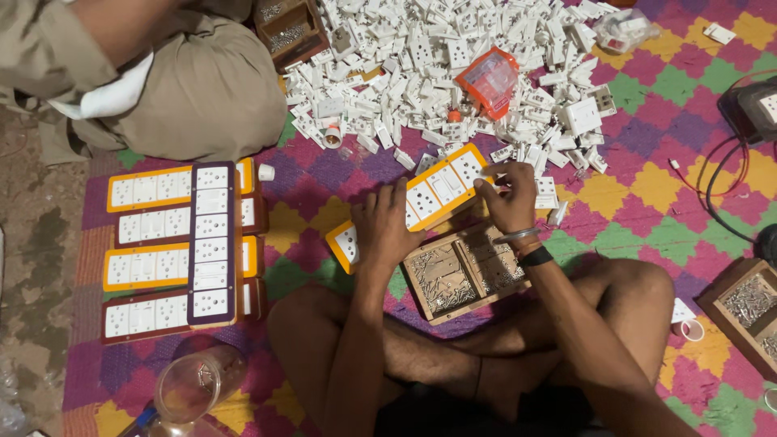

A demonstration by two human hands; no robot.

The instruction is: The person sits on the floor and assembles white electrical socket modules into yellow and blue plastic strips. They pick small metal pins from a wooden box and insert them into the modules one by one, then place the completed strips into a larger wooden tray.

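At the far left, a stack of finished switch panels (182, 247) lies crosswise in layers on the patterned mat (647, 186) — orange-framed ones below, a dark-framed one across the top — probably piled that way so each stays easy to lift off. A clear plastic jar (198, 380) lies tipped near the person's knee, within reach.

In the middle, the left hand (387, 229) lies flat, fingers spread, pressing down on the orange-framed panel (421, 202), which rests tilted across the mat just above a wooden tray of screws (461, 271); the flat press seems meant to keep the frame from sliding. The right hand (510, 198) has its fingertips bunched on the panel's upper right end, apparently seating a white module, though what it pinches is too small to tell.

Behind lies a heap of loose white socket and switch modules (453, 73) with an orange-and-clear packet (488, 78) on top — supply kept close. At right, another screw box (749, 307) sits by the knee.
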